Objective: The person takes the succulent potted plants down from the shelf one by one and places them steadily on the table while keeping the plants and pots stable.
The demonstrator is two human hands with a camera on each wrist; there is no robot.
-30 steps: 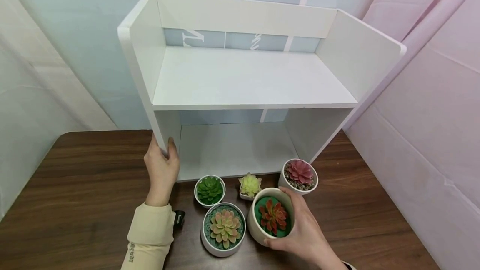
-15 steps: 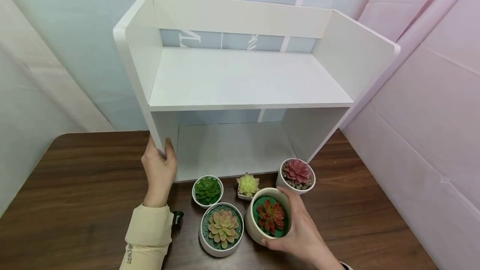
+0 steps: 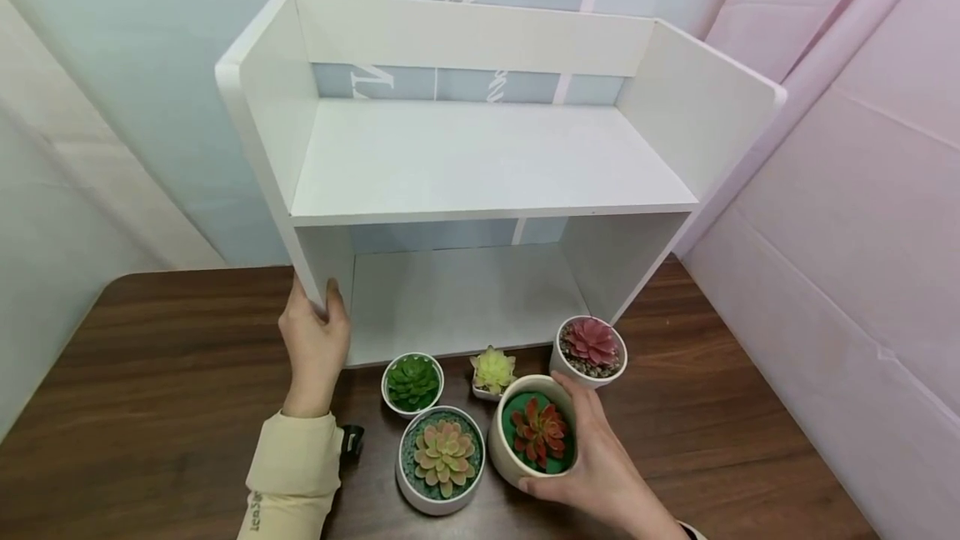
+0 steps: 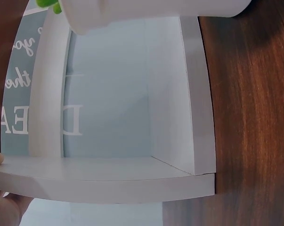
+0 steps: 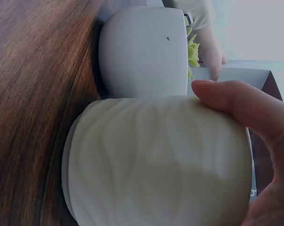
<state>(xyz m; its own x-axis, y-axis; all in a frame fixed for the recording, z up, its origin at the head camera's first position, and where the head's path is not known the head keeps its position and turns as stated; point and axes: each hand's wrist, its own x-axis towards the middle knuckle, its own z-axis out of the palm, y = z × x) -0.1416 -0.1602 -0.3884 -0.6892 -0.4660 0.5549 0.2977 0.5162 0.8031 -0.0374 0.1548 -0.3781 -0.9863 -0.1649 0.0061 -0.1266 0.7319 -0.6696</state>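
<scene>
In the head view my left hand [image 3: 315, 348] grips the left side panel of a white two-tier shelf [image 3: 487, 161], thumb on the inner face. The left wrist view shows the fingers around the panel's edge [image 4: 109, 188]. My right hand [image 3: 600, 465] holds a cream pot with a red succulent [image 3: 538, 432], its thumb and fingers on opposite sides of the rim. In the right wrist view this wavy-ribbed pot [image 5: 160, 160] is close to the wood; whether its base touches cannot be told. Left of it stands a white pot with a pink-green succulent [image 3: 444, 457].
Along the shelf's front edge stand a dark green succulent [image 3: 412, 383], a small yellow-green succulent [image 3: 492, 371] and a pink succulent in a white pot [image 3: 590, 348]. The dark wooden table [image 3: 165, 407] extends to both sides. Cloth [image 3: 847, 190] hangs behind and at the right.
The whole head view has shifted slightly, so everything appears a little farther left. Both hands keep their hold, and no pot has visibly moved relative to the others.
</scene>
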